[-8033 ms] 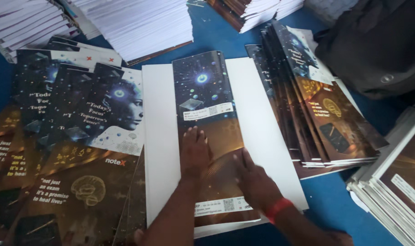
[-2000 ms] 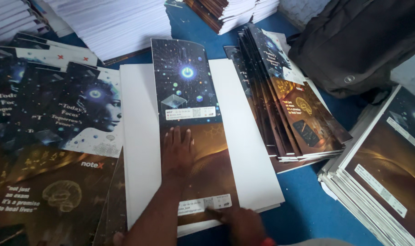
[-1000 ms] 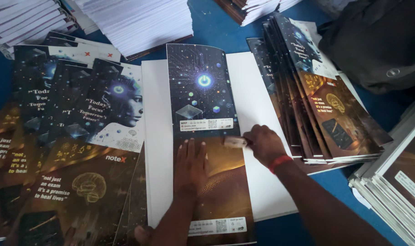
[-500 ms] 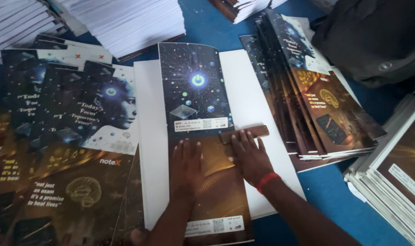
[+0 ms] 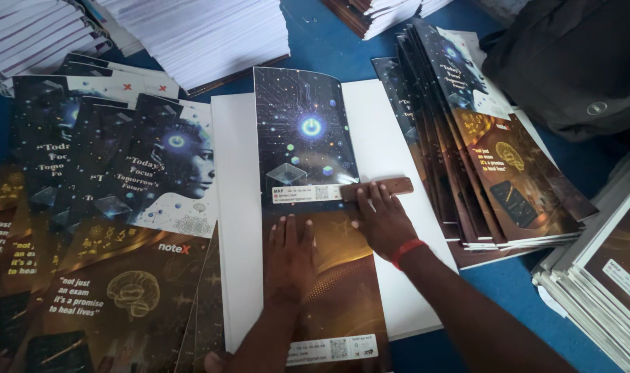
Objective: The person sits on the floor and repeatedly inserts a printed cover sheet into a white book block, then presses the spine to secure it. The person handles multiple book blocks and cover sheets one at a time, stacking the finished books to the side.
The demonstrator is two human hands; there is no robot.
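Flat and open, the left hand (image 5: 289, 252) presses palm-down on the lower half of a dark printed cover (image 5: 315, 207), fingers spread and gripping nothing. Far to its left, a fan of loose covers (image 5: 101, 228) showing a profiled head and a brain drawing spreads over the blue table (image 5: 315, 34), with stacks of white paper blocks (image 5: 197, 31) behind them. The pressed cover lies lengthwise down the middle of a white paper block (image 5: 235, 207), which shows bare on both sides of it. Just right of the left hand, the right hand (image 5: 382, 221), a red band at its wrist, lays its fingers on a small brown wooden bar (image 5: 377, 188), pinning it crosswise at the cover's right edge near a white label strip. Further right, a slanted pile of covered notebooks (image 5: 481, 152) leans beside the white block. A black bag (image 5: 577, 62) sits at the upper right, and another stack of notebooks (image 5: 605, 276) fills the lower right corner.
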